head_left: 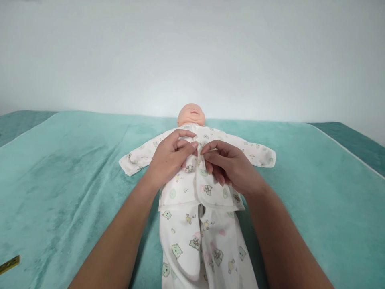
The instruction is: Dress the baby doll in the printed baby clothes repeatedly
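A baby doll (191, 114) lies on its back on a teal blanket (60, 180), head away from me. It wears a white printed jacket (192, 188) and matching trousers (192, 245). My left hand (170, 158) and my right hand (228, 164) meet over the doll's chest. Both pinch the front edges of the jacket where the two flaps join, fingers pressed together. The jacket sleeves are spread out to either side.
A pale wall rises behind the blanket. The blanket's white edging (339, 146) runs along the right, with darker teal cloth beyond it. A yellow object (9, 265) lies at the bottom left corner.
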Motion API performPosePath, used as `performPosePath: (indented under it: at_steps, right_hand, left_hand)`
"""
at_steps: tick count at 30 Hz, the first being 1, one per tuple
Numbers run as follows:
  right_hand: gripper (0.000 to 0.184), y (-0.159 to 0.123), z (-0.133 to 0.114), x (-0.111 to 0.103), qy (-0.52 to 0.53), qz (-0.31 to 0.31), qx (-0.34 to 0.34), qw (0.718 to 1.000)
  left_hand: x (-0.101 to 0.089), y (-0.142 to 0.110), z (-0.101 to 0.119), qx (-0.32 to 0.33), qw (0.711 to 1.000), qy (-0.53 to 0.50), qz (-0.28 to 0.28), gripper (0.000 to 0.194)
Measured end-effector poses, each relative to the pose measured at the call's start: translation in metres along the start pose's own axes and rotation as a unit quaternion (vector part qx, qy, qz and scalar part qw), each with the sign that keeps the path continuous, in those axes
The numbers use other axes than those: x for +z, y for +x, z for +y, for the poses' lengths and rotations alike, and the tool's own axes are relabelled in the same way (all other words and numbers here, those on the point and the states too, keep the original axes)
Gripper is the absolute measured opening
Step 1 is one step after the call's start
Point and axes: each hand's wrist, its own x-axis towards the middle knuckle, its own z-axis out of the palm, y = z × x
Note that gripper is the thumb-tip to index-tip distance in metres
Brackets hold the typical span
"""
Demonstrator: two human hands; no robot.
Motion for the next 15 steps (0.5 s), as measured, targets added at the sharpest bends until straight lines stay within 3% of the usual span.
performPosePath:
  at_steps: [9,15]
  right_hand:
    - [0.018,-0.0004,-0.0032,0.0031,-0.012,0.013,0.008,1.000]
    - [0.024,0.0000,-0.0035,0.0049,-0.031,0.041,0.032,0.998]
  left_hand:
    - [0.0052,0.0016,0.0009,-0.025,0.999,0.034,0.029,0.027]
    - [0.0086,0.0025,-0.0033,0.012,0.990,0.128,0.056,0.024]
